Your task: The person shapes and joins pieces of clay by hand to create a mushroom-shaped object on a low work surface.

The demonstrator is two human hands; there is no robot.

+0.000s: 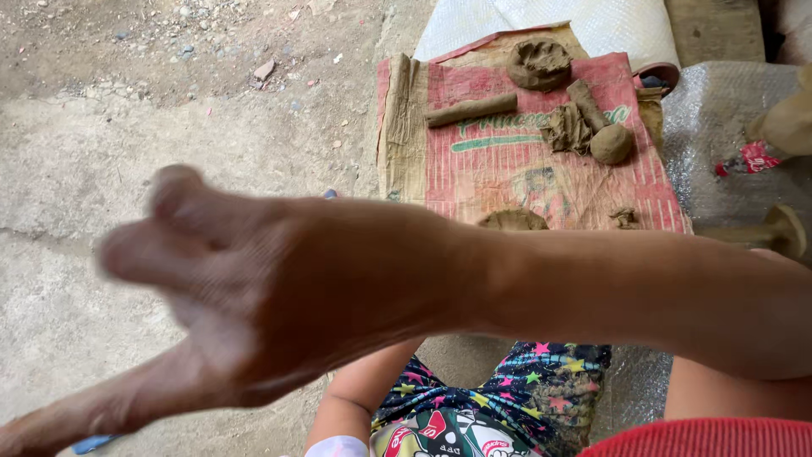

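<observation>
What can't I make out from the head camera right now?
- Right hand: motion-blurred and close to the lens, so I cannot tell whether it holds anything.
- Left hand: no sign of it in this view.
- Flat clay piece on the red woven sack: its near part is hidden behind the forearm.
- Blue object: cut by the bottom edge and partly covered by the blurred hand.
- Wooden mushroom-shaped tool: partly hidden by the arm.
</observation>
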